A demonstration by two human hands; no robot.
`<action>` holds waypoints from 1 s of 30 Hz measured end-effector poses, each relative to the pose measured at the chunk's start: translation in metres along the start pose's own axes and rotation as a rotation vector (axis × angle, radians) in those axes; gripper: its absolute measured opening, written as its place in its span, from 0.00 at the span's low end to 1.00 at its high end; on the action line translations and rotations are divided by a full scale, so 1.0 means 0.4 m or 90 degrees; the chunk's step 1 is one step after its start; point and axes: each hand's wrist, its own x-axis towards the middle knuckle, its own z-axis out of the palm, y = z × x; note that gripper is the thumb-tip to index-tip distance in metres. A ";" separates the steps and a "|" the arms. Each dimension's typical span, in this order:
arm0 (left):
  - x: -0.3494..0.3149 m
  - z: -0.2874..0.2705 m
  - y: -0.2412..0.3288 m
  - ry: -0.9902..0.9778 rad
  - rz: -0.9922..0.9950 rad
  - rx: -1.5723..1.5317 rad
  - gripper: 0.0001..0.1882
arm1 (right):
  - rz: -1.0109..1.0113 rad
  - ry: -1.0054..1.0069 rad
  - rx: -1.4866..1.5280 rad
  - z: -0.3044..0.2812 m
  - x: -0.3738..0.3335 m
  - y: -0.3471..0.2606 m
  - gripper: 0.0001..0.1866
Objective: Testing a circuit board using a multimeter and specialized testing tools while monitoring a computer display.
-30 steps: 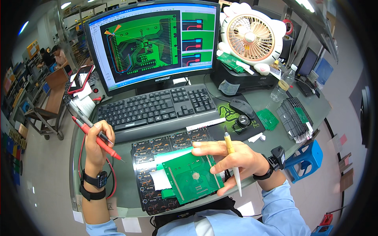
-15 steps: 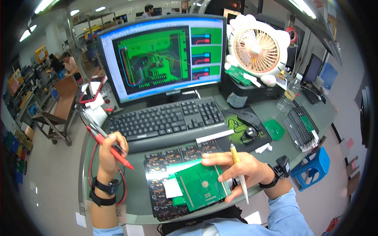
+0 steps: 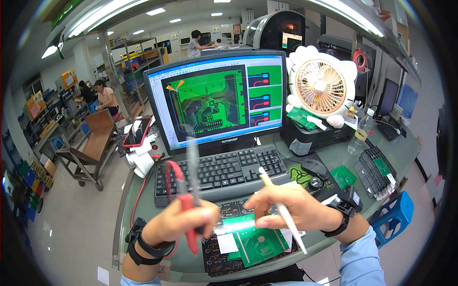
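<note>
My left hand (image 3: pixel 179 223) is closed around a red test probe (image 3: pixel 189 224), its tip pointing down beside the boards. A second, greyish slim tool in that hand is smeared by motion. My right hand (image 3: pixel 288 202) holds a white pen (image 3: pixel 290 224) with a yellow section between its fingers. Its thumb and forefinger curl over a green circuit board (image 3: pixel 262 245), and whether they touch it I cannot tell. This board lies on white paper and another green board, over a black patterned panel (image 3: pixel 214 264). Black straps with small devices sit on both wrists.
Behind the hands are a keyboard (image 3: pixel 224 172) and a monitor (image 3: pixel 214 100) showing a board layout. A mouse (image 3: pixel 315 168), bottle (image 3: pixel 359 136), fan (image 3: pixel 320 83) and black rack (image 3: pixel 374 167) stand to the right. A red cable (image 3: pixel 137 200) runs along the left; a blue stool (image 3: pixel 393 217) stands beyond the table.
The view has tilted up. My left hand has moved right, toward the boards, with the probe. My right hand has let go of the green board's edge and keeps the pen.
</note>
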 end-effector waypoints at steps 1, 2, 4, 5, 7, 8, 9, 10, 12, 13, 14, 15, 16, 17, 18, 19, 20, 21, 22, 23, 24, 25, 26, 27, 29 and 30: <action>0.010 0.006 -0.001 -0.048 -0.091 0.009 0.23 | 0.026 -0.005 0.039 0.011 0.018 -0.008 0.21; 0.021 0.025 0.021 -0.081 -0.187 0.067 0.23 | 0.049 -0.011 0.080 0.022 0.034 -0.015 0.21; 0.046 0.057 0.032 -0.108 -0.223 0.166 0.22 | 0.035 -0.049 0.148 0.036 0.047 -0.005 0.21; 0.047 0.058 -0.007 -0.133 -0.056 0.198 0.23 | 0.042 -0.026 0.232 0.053 0.054 -0.006 0.19; 0.040 0.064 0.007 -0.118 -0.099 0.183 0.23 | 0.110 0.001 0.402 0.058 0.058 -0.030 0.14; 0.032 0.068 0.017 -0.102 -0.141 0.167 0.23 | 0.172 0.003 0.487 0.048 0.058 -0.051 0.11; 0.011 0.073 0.020 -0.045 -0.119 0.119 0.23 | 0.149 0.024 0.496 0.046 0.052 -0.042 0.09; 0.001 0.048 0.025 -0.057 -0.110 0.059 0.23 | 0.136 0.066 0.487 0.041 0.045 -0.040 0.08; -0.027 0.034 0.007 0.027 -0.021 -0.036 0.25 | 0.146 0.094 0.498 0.018 0.026 -0.032 0.09; -0.035 0.026 -0.013 0.073 0.003 -0.097 0.24 | 0.121 0.143 0.420 0.021 0.019 -0.023 0.12; -0.035 0.023 -0.024 0.067 0.004 -0.100 0.24 | 0.141 0.143 0.418 0.012 0.008 -0.008 0.15; -0.033 0.022 -0.031 0.130 0.004 -0.109 0.22 | 0.136 0.146 0.390 0.009 -0.004 0.014 0.15; -0.033 0.023 -0.032 0.198 0.005 -0.115 0.20 | 0.127 0.144 0.364 0.008 -0.008 0.028 0.15; -0.032 0.023 -0.025 0.207 -0.034 -0.144 0.12 | 0.130 0.142 0.364 0.010 -0.009 0.024 0.15; -0.028 0.028 -0.028 0.208 -0.036 -0.149 0.12 | 0.168 0.157 0.360 0.013 -0.009 0.017 0.15; -0.023 0.037 -0.035 0.202 -0.016 -0.175 0.12 | 0.209 0.172 0.356 0.020 -0.009 0.010 0.15; -0.021 0.041 -0.043 0.196 0.002 -0.202 0.14 | 0.229 0.150 0.381 0.017 0.000 0.006 0.13; -0.014 0.042 -0.046 0.180 -0.021 -0.241 0.15 | 0.216 0.156 0.396 0.022 -0.005 0.014 0.12; -0.006 0.048 -0.044 0.192 -0.020 -0.230 0.15 | 0.205 0.161 0.411 0.028 -0.008 0.025 0.11; -0.002 0.046 -0.053 0.194 -0.007 -0.231 0.16 | 0.183 0.143 0.386 0.026 -0.010 0.025 0.11; -0.001 0.044 -0.063 0.200 0.005 -0.230 0.16 | 0.162 0.131 0.397 0.028 -0.010 0.020 0.12; -0.005 0.046 -0.056 0.211 -0.004 -0.221 0.17 | 0.146 0.114 0.348 0.027 -0.013 0.017 0.12; -0.006 0.037 -0.056 0.192 0.003 -0.259 0.14 | 0.127 0.098 0.294 0.024 -0.014 0.020 0.12; -0.005 0.037 -0.057 0.199 0.006 -0.252 0.15 | 0.127 0.089 0.311 0.023 -0.019 0.012 0.12; -0.005 0.028 -0.071 0.216 0.017 -0.235 0.18 | 0.166 0.110 0.352 0.016 -0.031 0.008 0.12; -0.004 0.024 -0.076 0.212 0.016 -0.239 0.18 | 0.194 0.129 0.392 0.009 -0.037 0.007 0.12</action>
